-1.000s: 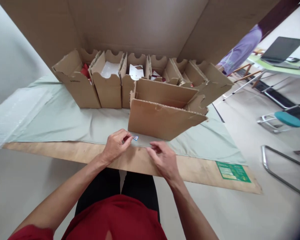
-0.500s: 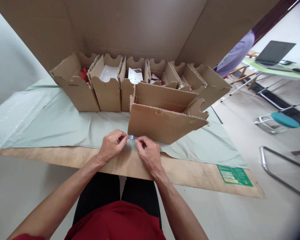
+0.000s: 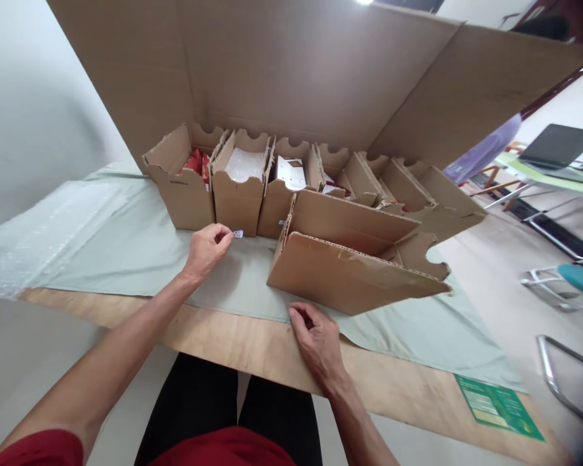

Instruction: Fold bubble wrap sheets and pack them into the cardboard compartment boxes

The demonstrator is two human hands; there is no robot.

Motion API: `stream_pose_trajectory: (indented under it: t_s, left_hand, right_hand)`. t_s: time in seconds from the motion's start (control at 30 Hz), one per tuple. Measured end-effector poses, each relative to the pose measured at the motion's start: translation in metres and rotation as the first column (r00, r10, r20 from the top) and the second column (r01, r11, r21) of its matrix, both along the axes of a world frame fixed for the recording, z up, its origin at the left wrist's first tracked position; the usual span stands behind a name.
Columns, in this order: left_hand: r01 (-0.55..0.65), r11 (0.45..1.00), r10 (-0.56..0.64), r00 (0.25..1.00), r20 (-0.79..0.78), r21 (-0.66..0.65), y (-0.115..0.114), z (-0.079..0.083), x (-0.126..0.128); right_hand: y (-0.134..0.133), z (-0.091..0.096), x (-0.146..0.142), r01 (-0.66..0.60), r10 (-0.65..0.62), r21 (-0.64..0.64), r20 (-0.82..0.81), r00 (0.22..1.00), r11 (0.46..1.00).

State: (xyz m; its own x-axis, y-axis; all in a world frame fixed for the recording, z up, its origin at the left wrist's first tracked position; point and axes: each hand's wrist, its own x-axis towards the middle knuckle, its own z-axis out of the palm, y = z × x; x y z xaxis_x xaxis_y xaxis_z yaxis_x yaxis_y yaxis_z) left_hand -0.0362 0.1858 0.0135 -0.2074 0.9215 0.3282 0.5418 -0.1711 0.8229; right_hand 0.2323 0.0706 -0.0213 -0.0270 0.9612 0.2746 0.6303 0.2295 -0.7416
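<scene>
My left hand (image 3: 208,251) pinches a small white and blue sticker (image 3: 238,233) between thumb and fingers. The sticker is close to the lower front of the second cardboard bin from the left (image 3: 237,204); whether it touches the bin I cannot tell. My right hand (image 3: 319,336) rests at the front edge of the cloth, thumb and fingers brought together. Anything between those fingertips is too small to make out. Just beyond it, a cardboard bin (image 3: 354,272) stands askew in front of the row.
A row of several cardboard bins holds red packets (image 3: 194,162), bubble wrap (image 3: 245,165) and a white piece (image 3: 290,173). A tall cardboard panel (image 3: 282,77) rises behind. Bubble wrap (image 3: 43,226) lies at the left, a green card (image 3: 498,406) at the right.
My left hand has moved away from the right one, leftward and forward to the bin row with the sticker. My right hand stays near the table's front edge. The view has shifted.
</scene>
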Motion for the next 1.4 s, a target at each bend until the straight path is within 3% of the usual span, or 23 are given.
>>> stream_pose_trajectory:
  t_s: [0.3, 0.6, 0.83, 1.03, 1.13, 1.3, 1.4]
  left_hand:
    - [-0.198, 0.979, 0.202, 0.942, -0.269, 0.042, 0.039, -0.014, 0.011]
    - [-0.279, 0.957, 0.241, 0.912, -0.332, -0.073, 0.045, -0.026, 0.010]
    - [-0.175, 0.966, 0.142, 0.974, -0.178, -0.191, 0.048, -0.022, 0.008]
    - [-0.043, 0.966, 0.041, 0.999, -0.012, -0.253, 0.033, -0.017, 0.001]
    - [0.010, 0.968, 0.010, 0.997, 0.076, -0.253, 0.035, -0.016, 0.006]
    - [0.052, 0.946, 0.029, 0.970, 0.242, -0.321, 0.057, -0.016, 0.024]
    - [0.079, 0.923, 0.046, 0.948, 0.314, -0.376, 0.053, -0.018, 0.026]
  right_hand:
    - [0.000, -0.006, 0.003, -0.022, 0.021, 0.040, 0.020, 1.000, 0.999]
    - [-0.003, -0.006, 0.002, -0.026, 0.026, 0.039, 0.022, 0.999, 0.999]
    - [-0.006, -0.004, 0.001, -0.014, 0.012, 0.061, 0.038, 0.999, 0.998]
    - [-0.005, -0.006, 0.003, -0.024, 0.021, 0.080, 0.045, 0.999, 0.997]
    - [-0.005, -0.008, 0.004, -0.040, 0.036, 0.085, 0.043, 0.998, 0.996]
    - [-0.005, -0.010, 0.005, -0.031, 0.028, 0.071, 0.045, 0.999, 0.997]
    - [-0.007, -0.009, 0.005, -0.023, 0.020, 0.062, 0.042, 0.999, 0.998]
